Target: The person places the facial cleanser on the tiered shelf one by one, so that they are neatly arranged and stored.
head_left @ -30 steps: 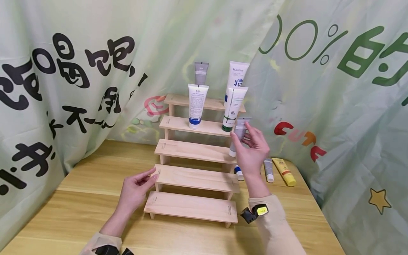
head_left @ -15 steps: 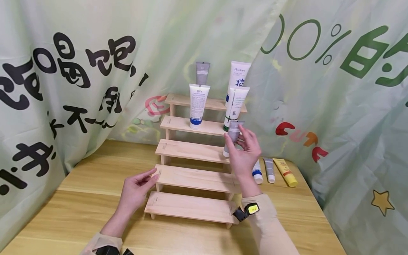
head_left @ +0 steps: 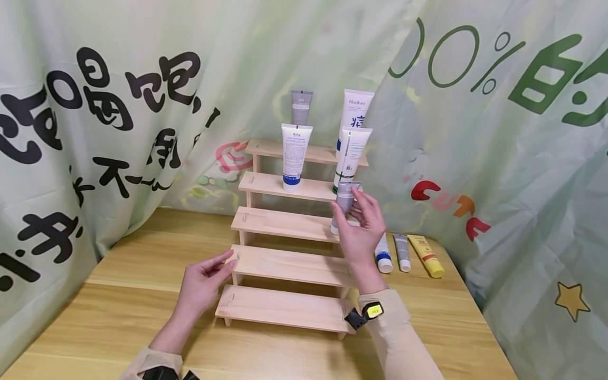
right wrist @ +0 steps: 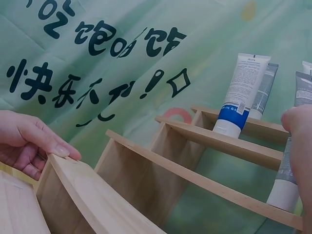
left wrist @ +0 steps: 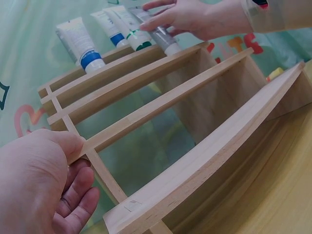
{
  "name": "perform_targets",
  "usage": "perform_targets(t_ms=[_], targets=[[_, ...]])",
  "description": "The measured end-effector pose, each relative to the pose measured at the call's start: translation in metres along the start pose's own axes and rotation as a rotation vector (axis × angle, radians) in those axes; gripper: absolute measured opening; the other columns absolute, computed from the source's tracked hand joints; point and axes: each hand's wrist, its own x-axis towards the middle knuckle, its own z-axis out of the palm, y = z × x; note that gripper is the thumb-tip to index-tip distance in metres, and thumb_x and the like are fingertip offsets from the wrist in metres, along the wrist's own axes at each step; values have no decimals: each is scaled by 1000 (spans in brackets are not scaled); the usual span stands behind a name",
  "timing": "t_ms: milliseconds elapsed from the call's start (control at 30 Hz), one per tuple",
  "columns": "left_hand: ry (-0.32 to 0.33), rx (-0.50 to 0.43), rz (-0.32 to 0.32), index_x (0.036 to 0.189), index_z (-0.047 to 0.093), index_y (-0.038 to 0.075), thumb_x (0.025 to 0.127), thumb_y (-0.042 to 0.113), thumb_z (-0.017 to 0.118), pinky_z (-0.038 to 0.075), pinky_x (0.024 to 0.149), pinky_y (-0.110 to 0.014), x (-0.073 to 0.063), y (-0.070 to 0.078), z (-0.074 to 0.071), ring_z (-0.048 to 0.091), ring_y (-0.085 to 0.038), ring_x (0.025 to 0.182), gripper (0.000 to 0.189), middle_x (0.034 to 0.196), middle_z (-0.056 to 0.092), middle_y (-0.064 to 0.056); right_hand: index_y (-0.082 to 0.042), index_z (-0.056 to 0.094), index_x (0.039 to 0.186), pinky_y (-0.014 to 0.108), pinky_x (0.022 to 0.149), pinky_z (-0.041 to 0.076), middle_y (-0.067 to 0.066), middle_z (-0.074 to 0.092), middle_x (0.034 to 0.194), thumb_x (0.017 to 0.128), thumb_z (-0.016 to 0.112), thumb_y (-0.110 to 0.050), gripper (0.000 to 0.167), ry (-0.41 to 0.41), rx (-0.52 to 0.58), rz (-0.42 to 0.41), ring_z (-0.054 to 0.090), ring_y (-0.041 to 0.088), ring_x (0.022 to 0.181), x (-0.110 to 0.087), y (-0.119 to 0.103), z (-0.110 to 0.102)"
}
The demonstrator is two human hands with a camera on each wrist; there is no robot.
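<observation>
The grey tube (head_left: 344, 196), cap down at the right end of the middle shelf (head_left: 285, 224), is probably light and soft, best held by its sides, where the right hand (head_left: 363, 232) pinches it, while the left hand (head_left: 203, 284) grips the left edge of the stand (head_left: 290, 264).

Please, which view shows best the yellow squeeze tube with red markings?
The head view: the yellow squeeze tube lies whole and uncovered on the wooden table. The left wrist view shows only a small piece beyond the stepped wooden rack; the right wrist view, none.
</observation>
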Motion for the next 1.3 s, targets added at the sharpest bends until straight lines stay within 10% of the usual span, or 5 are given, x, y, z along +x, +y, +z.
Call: perform_targets(t_ms=[667, 1067, 1300], targets=[[-7, 25, 26, 125, 78, 3, 95, 19, 84, 58, 66, -21, 1, -3, 2, 69, -15, 75, 35, 89, 75, -9, -2, 72, 134, 31, 88, 61, 12, 70, 130, 69, 98, 6, 70, -89, -5, -34, 74, 37, 98, 10, -5, -21], [-1, -1, 6, 125, 78, 3, 95, 19, 84, 61, 69, -26, -1, -2, -3, 69, -13, 74, 35, 89, 75, -11, 11, 66, 133, 35, 92, 60, 25, 70, 127, 74, 90, 15, 63, -135, -130, -15, 72, 48, 99, 32, -44, -58], [-3, -1, 8, 125, 78, 3, 95, 17, 84, 61, 70, -27, -1, -3, 0, 69, -12, 74, 33, 89, 75, -10, -2, 68, 139, 25, 94, 57, 15, 71, 131, 81, 90, 6, 63, -118, -203, 145, 73, 37, 106, 27, -2, -88]])
